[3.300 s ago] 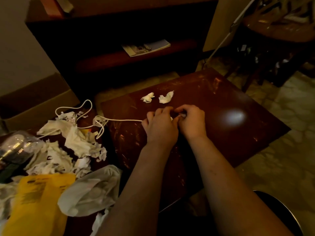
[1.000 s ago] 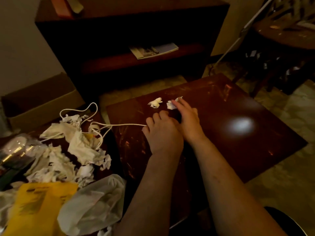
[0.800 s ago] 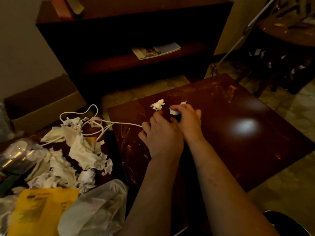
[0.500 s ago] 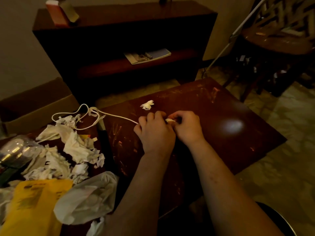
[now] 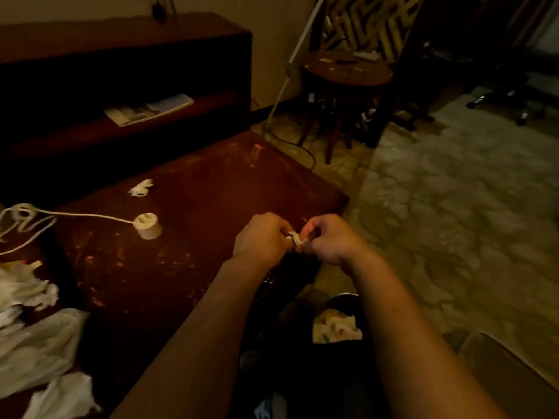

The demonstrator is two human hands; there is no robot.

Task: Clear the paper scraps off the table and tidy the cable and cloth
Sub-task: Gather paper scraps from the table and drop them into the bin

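1. Both hands meet over the right edge of the table (image 5: 187,267): left hand (image 5: 263,237) & right hand (image 5: 329,240), knuckles up, fingers curled in.
2. They pinch one small white paper scrap (image 5: 295,238) btwn them. It's held up off the wood.
3. A second scrap (image 5: 140,188) lies alone on the far-left part of the table, well apart from the hands.
4. The white cable (image 5: 84,215) runs in from the left edge across the table. Its round plug end (image 5: 148,225) rests on the wood, apart from both hands.
5. Left side: a heap of crumpled paper (image 5: 27,294) & a pale plastic bag (image 5: 39,349), both cut off by the frame edge.
6. On the floor below the right forearm is a dark bin (image 5: 343,296) w/ what looks like crumpled paper inside; it's too dim & blurred to be sure.
7. Behind the table is a dark shelf unit (image 5: 121,34) w/ a magazine (image 5: 148,108) on its lower shelf. A round side table (image 5: 348,71) stands further right.
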